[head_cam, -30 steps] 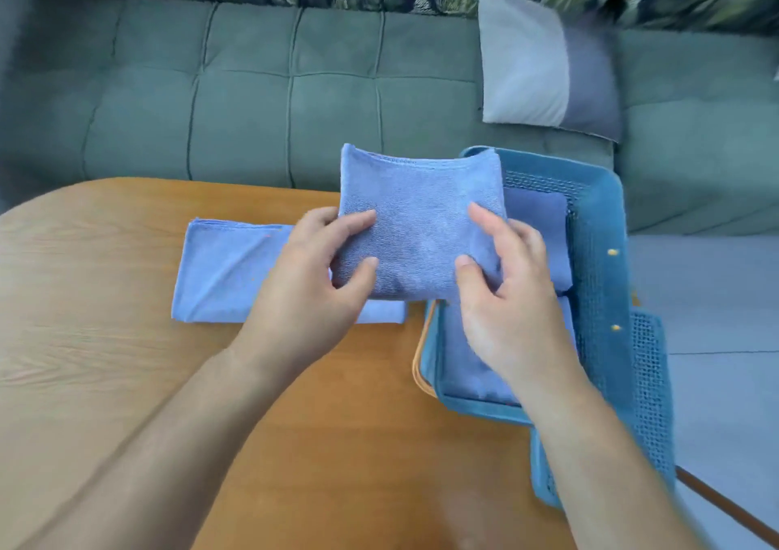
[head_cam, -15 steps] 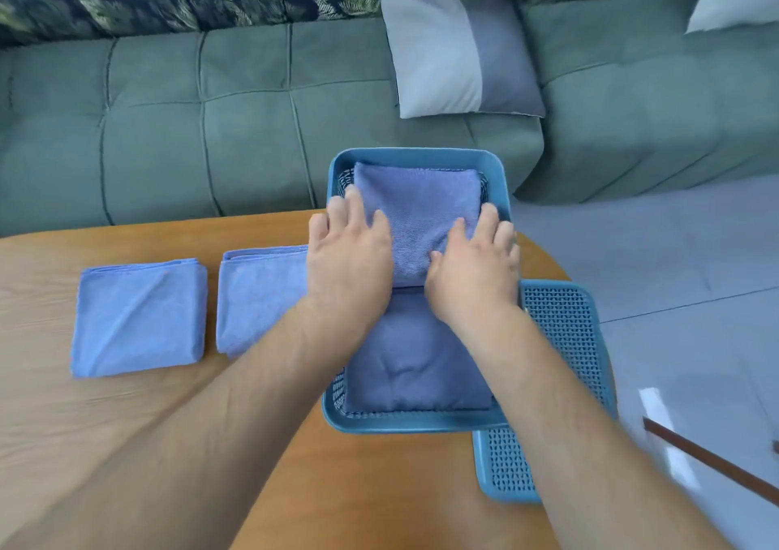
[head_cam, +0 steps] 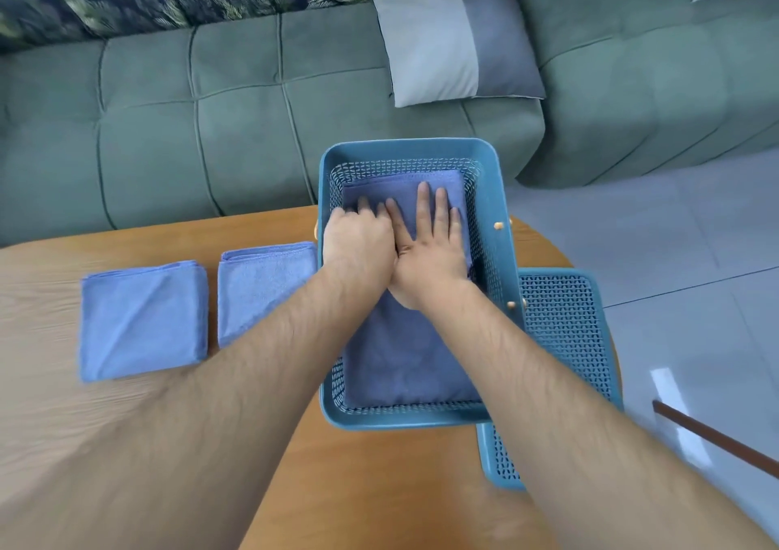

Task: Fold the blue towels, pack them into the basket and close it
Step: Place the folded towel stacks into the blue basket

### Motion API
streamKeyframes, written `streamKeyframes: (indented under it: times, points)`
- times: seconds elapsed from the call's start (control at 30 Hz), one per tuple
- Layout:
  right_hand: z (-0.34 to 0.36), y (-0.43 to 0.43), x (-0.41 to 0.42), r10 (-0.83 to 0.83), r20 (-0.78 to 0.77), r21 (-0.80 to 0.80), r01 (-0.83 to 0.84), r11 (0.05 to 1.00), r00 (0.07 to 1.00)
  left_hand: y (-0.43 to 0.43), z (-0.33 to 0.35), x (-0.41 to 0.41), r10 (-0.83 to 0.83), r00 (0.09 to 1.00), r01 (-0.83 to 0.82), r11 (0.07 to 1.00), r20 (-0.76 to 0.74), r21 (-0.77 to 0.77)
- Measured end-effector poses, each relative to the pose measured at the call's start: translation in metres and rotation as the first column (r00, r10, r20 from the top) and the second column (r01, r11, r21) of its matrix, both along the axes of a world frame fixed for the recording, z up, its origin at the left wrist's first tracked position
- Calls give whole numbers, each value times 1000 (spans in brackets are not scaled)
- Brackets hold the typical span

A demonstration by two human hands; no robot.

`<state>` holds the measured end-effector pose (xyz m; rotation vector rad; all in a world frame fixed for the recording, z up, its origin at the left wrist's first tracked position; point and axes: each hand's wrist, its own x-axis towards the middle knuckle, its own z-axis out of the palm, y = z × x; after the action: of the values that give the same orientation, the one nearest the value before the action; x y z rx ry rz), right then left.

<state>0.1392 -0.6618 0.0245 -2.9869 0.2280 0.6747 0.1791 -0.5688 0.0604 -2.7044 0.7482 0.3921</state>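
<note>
Sofa (head_cam: 253, 128): green, tufted, behind the table; one grey cushion (head_cam: 442, 35) on it.
Table (head_cam: 379, 486): wooden, rounded far edge.
Basket (head_cam: 409, 148): blue, perforated, uncovered, at the table's right end.
Lid (head_cam: 560, 317): blue, perforated, flat, partly under the basket's right side.
Near towel (head_cam: 400, 360): folded, in the basket's near half, below both wrists.
Far towel (head_cam: 371, 191): folded, in the basket's far half, directly under both hands.
Table towels: two folded squares, one (head_cam: 143, 322) well left of the basket, one (head_cam: 261, 288) touching its left wall.
Left hand (head_cam: 358, 242): fingers together, angled down onto the far towel's left part.
Right hand (head_cam: 430, 246): flat, fingers spread, pressing the same towel.
</note>
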Motion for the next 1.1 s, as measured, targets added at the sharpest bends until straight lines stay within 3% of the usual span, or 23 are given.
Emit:
streamKeyframes:
  times: [0.1,0.2,0.33,0.43,0.5,0.67,0.87,0.97,1.1]
  points:
    - [15,-4,-3,-5,-9,39,5,999,1000,8,8,-4,-21,1000,21,996,-4,-83]
    - [46,1,-16,-59,11,104,57,993,998,33,15,-18,-23,992,65,940,127,-334]
    - [95,38,-39,-92,119,218,65,974,989,76,20,-44,117,979,19,765,168,-643]
    - [120,82,-52,-98,265,293,17,956,959,111,22,-60,273,962,-176,597,-9,-783]
    - [125,116,-56,-85,290,341,-20,940,953,141,13,-67,355,921,-339,536,-158,-773]
    - [84,177,-48,-8,26,333,-1,943,1000,203,-29,-71,459,823,-556,528,-335,-642]
    - [4,205,-42,-92,-221,232,144,962,971,224,-67,-67,487,709,-705,526,-511,-476]
    - [-21,209,-43,-183,-252,218,240,946,950,226,-80,-67,498,580,-814,394,-645,-427]
    - [-35,207,-45,-293,-214,206,336,919,932,223,-88,-74,526,566,-824,333,-635,-458]
